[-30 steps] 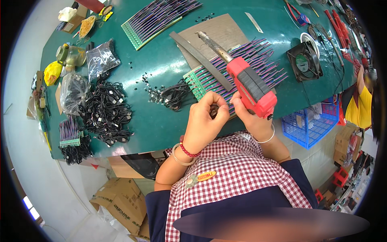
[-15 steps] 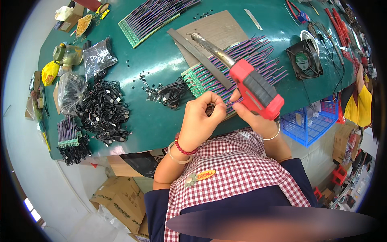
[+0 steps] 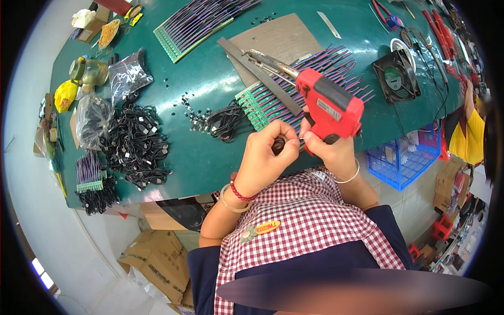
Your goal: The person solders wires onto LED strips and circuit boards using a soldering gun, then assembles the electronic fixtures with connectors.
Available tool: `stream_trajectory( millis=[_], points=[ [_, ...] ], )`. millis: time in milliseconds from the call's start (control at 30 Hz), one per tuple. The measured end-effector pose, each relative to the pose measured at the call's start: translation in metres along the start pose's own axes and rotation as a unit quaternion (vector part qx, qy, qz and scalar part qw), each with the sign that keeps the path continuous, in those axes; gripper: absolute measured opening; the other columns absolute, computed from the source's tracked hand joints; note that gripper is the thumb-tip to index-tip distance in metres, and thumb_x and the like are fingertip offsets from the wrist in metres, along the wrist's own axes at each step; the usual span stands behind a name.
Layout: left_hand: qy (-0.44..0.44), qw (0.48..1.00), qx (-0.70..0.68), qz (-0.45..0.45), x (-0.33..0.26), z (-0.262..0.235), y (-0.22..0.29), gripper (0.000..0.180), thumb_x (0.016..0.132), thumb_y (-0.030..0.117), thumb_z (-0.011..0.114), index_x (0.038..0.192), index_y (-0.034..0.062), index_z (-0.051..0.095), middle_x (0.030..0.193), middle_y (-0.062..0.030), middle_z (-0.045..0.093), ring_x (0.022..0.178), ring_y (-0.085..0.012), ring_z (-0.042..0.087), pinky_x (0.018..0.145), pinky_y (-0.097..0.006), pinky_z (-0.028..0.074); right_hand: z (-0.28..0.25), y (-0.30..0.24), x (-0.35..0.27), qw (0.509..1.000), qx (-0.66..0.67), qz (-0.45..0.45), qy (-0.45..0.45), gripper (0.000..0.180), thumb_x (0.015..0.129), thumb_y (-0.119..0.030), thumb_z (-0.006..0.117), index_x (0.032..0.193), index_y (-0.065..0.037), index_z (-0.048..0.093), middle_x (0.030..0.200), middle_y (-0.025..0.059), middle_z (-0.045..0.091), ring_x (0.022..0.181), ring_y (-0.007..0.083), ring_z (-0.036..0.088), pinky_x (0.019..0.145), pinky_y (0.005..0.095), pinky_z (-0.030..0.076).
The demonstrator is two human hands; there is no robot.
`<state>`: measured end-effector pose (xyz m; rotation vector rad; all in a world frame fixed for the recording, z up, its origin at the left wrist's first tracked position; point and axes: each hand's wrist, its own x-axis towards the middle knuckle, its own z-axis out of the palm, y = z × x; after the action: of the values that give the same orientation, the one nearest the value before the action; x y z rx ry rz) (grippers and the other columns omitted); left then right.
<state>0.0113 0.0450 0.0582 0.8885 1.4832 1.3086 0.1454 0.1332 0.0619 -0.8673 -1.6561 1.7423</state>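
Observation:
My right hand [image 3: 336, 152] holds a red and black soldering gun [image 3: 329, 105] whose long metal tip points up and left over the table. The thumb and a finger of that hand also pinch near a thin pale wire end [image 3: 302, 138]. Close beside it, my left hand [image 3: 268, 152] is curled around a dark coiled cable [image 3: 278, 146], mostly hidden by the fingers. Just beyond the hands lies a green circuit board panel [image 3: 252, 107] with rows of purple and black wires. A flat grey metal bar [image 3: 262, 76] rests across it and a brown board [image 3: 283, 34].
To the left are a pile of black cables [image 3: 134, 142], loose small connectors [image 3: 197, 118] and a black cable bundle [image 3: 224, 123]. A second wired panel [image 3: 197, 29] lies farther back. On the right stand a black fan [image 3: 396, 76] and a blue crate [image 3: 401, 157] below the table edge.
The soldering gun has turned in my right hand, showing more of its side and trigger area. Both hands have shifted slightly right, and the dark coil shows more.

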Motion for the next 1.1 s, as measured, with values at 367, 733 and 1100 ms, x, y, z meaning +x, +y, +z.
stream_trajectory(
  millis=[367, 733, 1100],
  points=[
    [0.030, 0.996, 0.076, 0.042, 0.003, 0.001, -0.003, 0.008, 0.078, 0.000, 0.061, 0.080, 0.0008, 0.054, 0.058, 0.0032, 0.049, 0.050, -0.0007, 0.040, 0.045, -0.019, 0.031, -0.003, 0.000, 0.011, 0.972, 0.213, 0.097, -0.005, 0.040, 0.073, 0.004, 0.056, 0.112, 0.002, 0.050, 0.080, 0.0058, 0.058, 0.075, 0.0129, 0.057, 0.069, 0.0267, 0.047],
    [0.084, 0.996, 0.026, 0.020, -0.002, -0.003, -0.006, 0.006, 0.080, -0.002, 0.058, 0.082, 0.0003, 0.053, 0.066, 0.0034, 0.053, 0.056, -0.0003, 0.045, 0.050, -0.016, 0.037, -0.017, 0.004, 0.010, 0.993, 0.103, 0.054, 0.005, 0.039, 0.079, 0.000, 0.058, 0.116, 0.002, 0.047, 0.082, 0.0067, 0.059, 0.078, 0.0144, 0.058, 0.071, 0.0290, 0.049],
    [0.135, 0.975, 0.146, 0.103, -0.006, 0.001, -0.003, 0.009, 0.078, -0.003, 0.060, 0.080, 0.0002, 0.052, 0.068, 0.0022, 0.052, 0.057, -0.0011, 0.046, 0.050, -0.017, 0.038, 0.003, 0.002, 0.003, 0.993, 0.085, 0.074, -0.033, 0.046, 0.076, 0.002, 0.062, 0.119, 0.001, 0.046, 0.086, 0.0052, 0.060, 0.079, 0.0114, 0.057, 0.070, 0.0245, 0.046]
  ],
)
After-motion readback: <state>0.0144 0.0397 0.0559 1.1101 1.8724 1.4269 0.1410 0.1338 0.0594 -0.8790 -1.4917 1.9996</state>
